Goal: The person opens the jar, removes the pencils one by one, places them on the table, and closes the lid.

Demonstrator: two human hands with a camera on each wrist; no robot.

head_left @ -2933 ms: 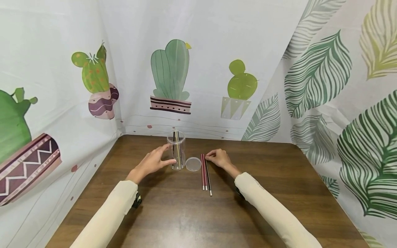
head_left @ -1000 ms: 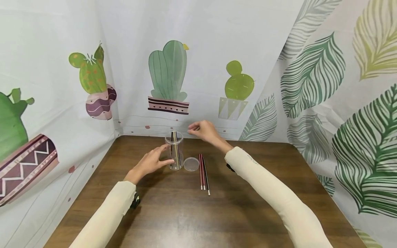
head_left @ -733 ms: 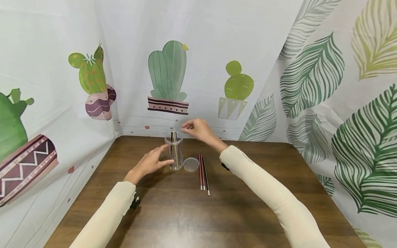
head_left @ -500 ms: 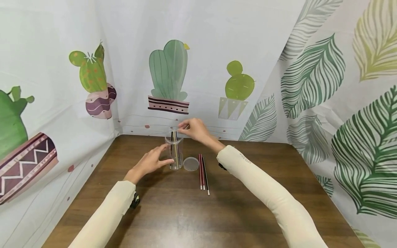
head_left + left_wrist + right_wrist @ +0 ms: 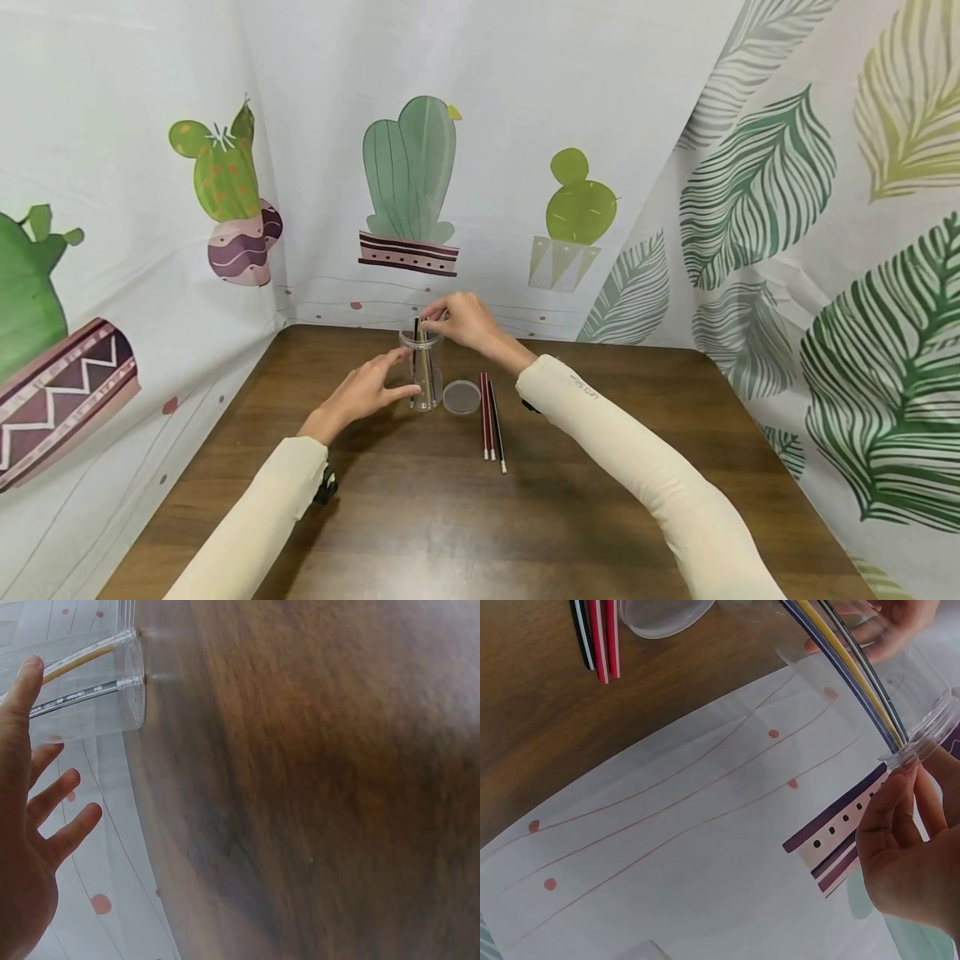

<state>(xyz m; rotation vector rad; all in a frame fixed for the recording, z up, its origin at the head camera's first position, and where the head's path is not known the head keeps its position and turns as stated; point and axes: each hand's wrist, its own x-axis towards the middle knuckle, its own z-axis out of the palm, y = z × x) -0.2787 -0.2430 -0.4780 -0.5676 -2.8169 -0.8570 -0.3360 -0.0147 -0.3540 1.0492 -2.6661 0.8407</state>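
Note:
A clear plastic jar (image 5: 437, 375) stands on the table with several pencils (image 5: 422, 371) upright inside, among them yellow and dark ones. My left hand (image 5: 367, 390) holds the jar from the left, thumb across its near side; in the left wrist view the other fingers (image 5: 75, 829) show beyond it, spread apart. Over the jar's mouth, my right hand (image 5: 467, 319) pinches at the upper ends of the pencils. In the right wrist view the fingertips (image 5: 905, 774) meet the ends of the blue, yellow and dark pencils (image 5: 847, 664) at the rim; exactly which are gripped is partly hidden.
A round clear lid (image 5: 461, 397) lies flat just right of the jar. Beside it are two red pencils (image 5: 486, 417) and one black pencil (image 5: 498, 429), eraser ends toward me. Behind the brown wooden table (image 5: 420, 517) hangs a cactus-printed cloth (image 5: 495, 167).
My right hand has left the pencils on the table, risen, and moved left and down to the jar's mouth. The left hand stays at the jar. The lid and loose pencils remain in place.

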